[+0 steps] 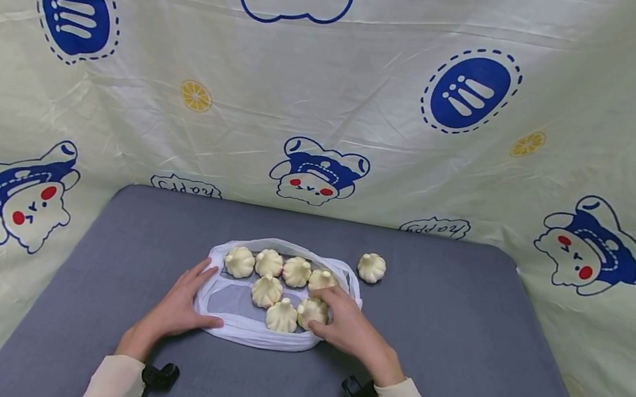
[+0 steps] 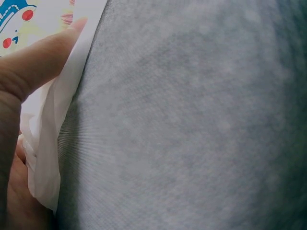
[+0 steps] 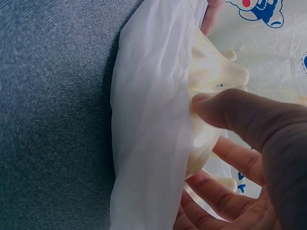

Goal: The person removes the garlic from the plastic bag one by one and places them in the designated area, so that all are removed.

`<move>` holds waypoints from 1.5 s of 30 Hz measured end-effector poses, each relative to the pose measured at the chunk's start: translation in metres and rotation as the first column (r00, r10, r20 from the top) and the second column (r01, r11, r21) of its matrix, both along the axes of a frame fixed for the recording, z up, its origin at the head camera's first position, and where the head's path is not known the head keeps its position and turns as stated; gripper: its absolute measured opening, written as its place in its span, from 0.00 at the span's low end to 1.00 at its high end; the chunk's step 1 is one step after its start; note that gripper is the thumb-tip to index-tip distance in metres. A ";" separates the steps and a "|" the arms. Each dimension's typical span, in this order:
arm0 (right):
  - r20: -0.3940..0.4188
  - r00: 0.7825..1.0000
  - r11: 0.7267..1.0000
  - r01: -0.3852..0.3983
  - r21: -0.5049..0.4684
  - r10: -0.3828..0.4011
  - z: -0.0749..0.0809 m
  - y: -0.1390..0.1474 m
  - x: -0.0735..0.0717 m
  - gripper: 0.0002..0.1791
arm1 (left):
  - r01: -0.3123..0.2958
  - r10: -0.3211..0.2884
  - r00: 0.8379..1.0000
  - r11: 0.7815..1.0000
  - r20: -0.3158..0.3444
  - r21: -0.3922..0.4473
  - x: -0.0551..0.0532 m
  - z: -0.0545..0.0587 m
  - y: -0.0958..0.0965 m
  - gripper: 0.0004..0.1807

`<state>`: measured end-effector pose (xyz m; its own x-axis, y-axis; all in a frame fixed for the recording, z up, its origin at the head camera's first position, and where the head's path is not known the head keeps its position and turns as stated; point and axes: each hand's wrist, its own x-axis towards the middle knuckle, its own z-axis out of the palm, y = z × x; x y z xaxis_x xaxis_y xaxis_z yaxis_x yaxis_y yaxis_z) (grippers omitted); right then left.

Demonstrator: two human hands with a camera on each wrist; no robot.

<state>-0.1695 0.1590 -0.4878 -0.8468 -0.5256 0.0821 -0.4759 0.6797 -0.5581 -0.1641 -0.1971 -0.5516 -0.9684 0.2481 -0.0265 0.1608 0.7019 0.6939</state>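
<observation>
Seven ribbed ivory garlic bulbs (image 1: 266,291) occupy the white plastic bag (image 1: 262,336) — right hand (image 1: 349,325) pinching one, left hand (image 1: 181,304) spread wide at its rim — leaving one bulb (image 1: 372,268) outside on the grey table (image 1: 455,364).

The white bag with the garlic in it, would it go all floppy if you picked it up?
Probably floppy: the white bag has soft, crumpled folds along its rim. It may sag in the middle, since several garlic bulbs lie inside. Those rounded bulbs might roll together if it tips.
</observation>
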 end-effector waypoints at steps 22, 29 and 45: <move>0.001 0.999 0.998 0.036 -0.059 -0.036 0.002 0.003 0.001 0.22 | -0.002 0.002 1.000 1.000 0.008 -0.002 0.000 0.001 0.001 0.61; 0.023 0.997 0.989 0.082 -0.126 -0.080 0.011 0.007 -0.001 0.22 | 0.002 -0.002 1.000 1.000 -0.026 -0.004 0.000 -0.001 0.001 0.61; 0.001 0.979 0.951 0.198 -0.238 -0.204 0.037 0.024 -0.007 0.22 | 0.008 -0.008 1.000 1.000 -0.022 -0.002 -0.001 -0.002 0.001 0.60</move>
<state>-0.1765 0.1827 -0.4505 -0.9293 -0.3077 0.2042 -0.3578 0.6130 -0.7044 -0.1647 -0.1965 -0.5532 -0.9668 0.2555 -0.0052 0.1817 0.7017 0.6889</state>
